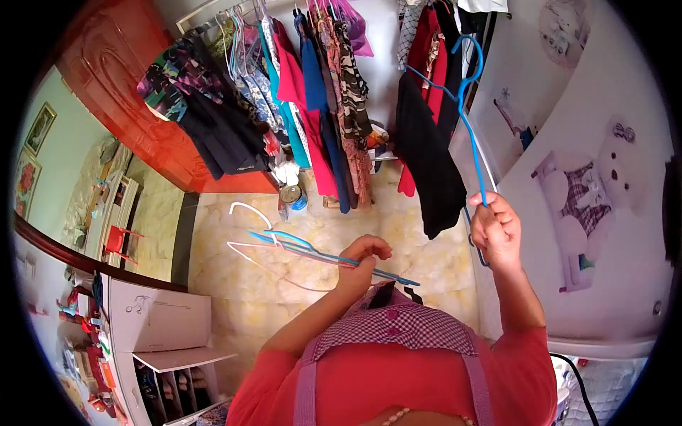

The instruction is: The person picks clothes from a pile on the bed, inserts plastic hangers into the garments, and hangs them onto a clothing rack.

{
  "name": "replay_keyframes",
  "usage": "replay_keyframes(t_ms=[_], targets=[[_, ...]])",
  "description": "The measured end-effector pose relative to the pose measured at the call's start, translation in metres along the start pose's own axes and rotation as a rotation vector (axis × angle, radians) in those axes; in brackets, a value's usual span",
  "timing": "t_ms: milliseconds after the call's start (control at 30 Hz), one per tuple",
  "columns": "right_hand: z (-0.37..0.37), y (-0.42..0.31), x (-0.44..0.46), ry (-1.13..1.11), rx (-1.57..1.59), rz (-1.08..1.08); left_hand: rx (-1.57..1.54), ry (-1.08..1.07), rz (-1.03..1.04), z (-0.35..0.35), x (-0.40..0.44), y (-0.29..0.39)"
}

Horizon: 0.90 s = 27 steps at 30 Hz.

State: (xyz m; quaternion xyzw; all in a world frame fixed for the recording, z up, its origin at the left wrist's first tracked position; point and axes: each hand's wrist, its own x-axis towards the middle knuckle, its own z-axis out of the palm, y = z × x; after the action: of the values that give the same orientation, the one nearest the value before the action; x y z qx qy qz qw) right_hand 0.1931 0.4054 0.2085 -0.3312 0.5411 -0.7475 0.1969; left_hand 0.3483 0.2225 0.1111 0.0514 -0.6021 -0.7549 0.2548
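Left grip [364, 260] curled around blue and white hangers [291, 238]; right grip [495, 231] clenched on a bright blue hanger [475, 145].
At left, a white hook [264, 218] and blue arms jutted from the left grip above the patterned floor [433, 273]. Clothes [295, 89] hung in a row beyond. Farther right, a black garment [430, 163] draped along the bright blue hanger's bar, and the right grip grasped that hanger's arm beside a bear-printed panel [639, 234].

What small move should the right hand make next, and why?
Probably lift the blue hanger towards the hanging clothes: the right hand grips it, its hook end faces them, and the black garment appears draped on it. The left hand carries other hangers.
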Motion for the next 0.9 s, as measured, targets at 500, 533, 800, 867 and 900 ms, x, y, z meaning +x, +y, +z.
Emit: replay_keyframes(t_ms=[500,533,800,867,900], targets=[[0.021,0.055,0.276,0.060,-0.030,-0.018,-0.039,-0.024,0.016,-0.081,0.164,-0.032],[0.026,0.055,0.297,0.064,-0.021,-0.010,-0.044,-0.028,0.020,-0.090,0.178,-0.029],[0.070,0.076,0.449,0.018,0.051,-0.057,-0.056,-0.028,0.086,-0.155,0.264,-0.020],[0.077,0.081,0.482,0.048,-0.009,-0.071,-0.090,0.026,0.058,-0.167,0.271,-0.026],[0.081,0.084,0.496,0.064,-0.032,-0.079,-0.093,0.039,0.042,-0.170,0.273,-0.027]])
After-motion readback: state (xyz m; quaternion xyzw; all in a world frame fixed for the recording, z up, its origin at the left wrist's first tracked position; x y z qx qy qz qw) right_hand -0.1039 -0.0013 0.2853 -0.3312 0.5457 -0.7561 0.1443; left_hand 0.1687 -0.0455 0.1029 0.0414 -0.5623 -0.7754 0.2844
